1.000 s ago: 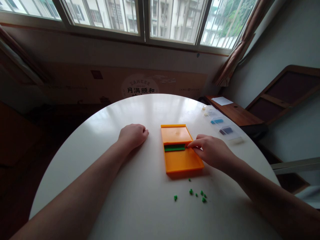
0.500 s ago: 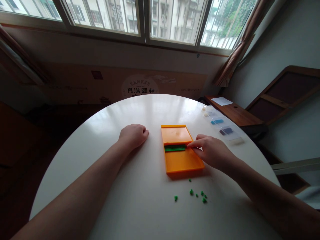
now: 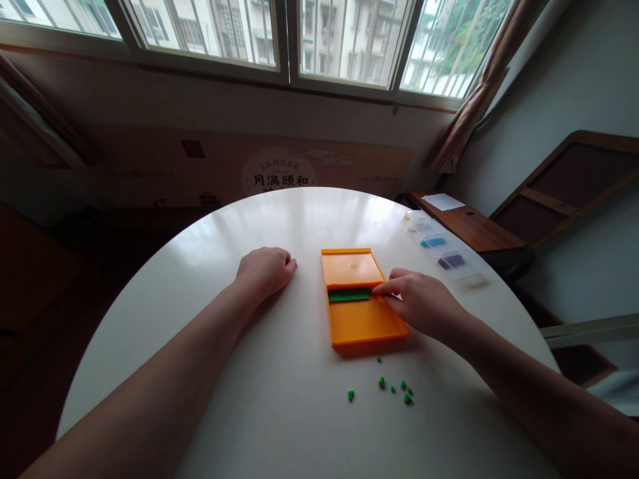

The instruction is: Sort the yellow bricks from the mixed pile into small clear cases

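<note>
An orange tray (image 3: 369,326) lies on the white round table, split by a ridge into a far and a near part. Just on the near side of the ridge, rows of tiny green pieces (image 3: 348,295) are packed from the left wall. At the right end of these rows, my right hand (image 3: 419,299) has thumb and index finger close together; whatever they pinch is too small to make out. My left hand (image 3: 267,269) rests on the table left of the tray, its fingers curled in a fist, with nothing visible in it.
Several loose green bits (image 3: 382,383) lie scattered on the table (image 3: 279,412) in front of the tray. Clear plastic bags (image 3: 452,261) with blue, dark and pale contents lie at the right table edge. Behind them stands a brown wooden surface (image 3: 474,223) with a paper on it.
</note>
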A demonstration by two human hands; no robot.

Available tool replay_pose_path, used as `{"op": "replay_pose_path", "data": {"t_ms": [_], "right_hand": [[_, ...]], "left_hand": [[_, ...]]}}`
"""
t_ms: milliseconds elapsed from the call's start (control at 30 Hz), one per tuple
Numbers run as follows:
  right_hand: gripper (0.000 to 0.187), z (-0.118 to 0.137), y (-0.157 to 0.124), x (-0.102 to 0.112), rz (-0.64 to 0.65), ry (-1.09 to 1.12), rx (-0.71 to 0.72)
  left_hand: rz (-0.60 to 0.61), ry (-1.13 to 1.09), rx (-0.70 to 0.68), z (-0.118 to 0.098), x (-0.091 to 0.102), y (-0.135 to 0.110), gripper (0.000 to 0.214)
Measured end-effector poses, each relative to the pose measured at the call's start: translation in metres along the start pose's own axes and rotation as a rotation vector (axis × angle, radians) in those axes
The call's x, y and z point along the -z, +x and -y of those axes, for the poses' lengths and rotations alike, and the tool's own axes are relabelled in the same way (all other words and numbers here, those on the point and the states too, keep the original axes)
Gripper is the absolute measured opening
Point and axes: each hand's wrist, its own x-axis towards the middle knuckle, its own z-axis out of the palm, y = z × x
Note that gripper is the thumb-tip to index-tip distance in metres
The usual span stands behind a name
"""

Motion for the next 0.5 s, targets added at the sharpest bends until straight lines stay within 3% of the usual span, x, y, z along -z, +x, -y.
{"op": "replay_pose_path", "data": {"t_ms": [500], "right_hand": [[0.025, -0.0002, 0.0007, 0.0000, 0.007, 0.006, 0.004]], "left_hand": [[-0.006, -0.004, -0.005, -0.0001, 0.0010, -0.0007, 0.039]]}}
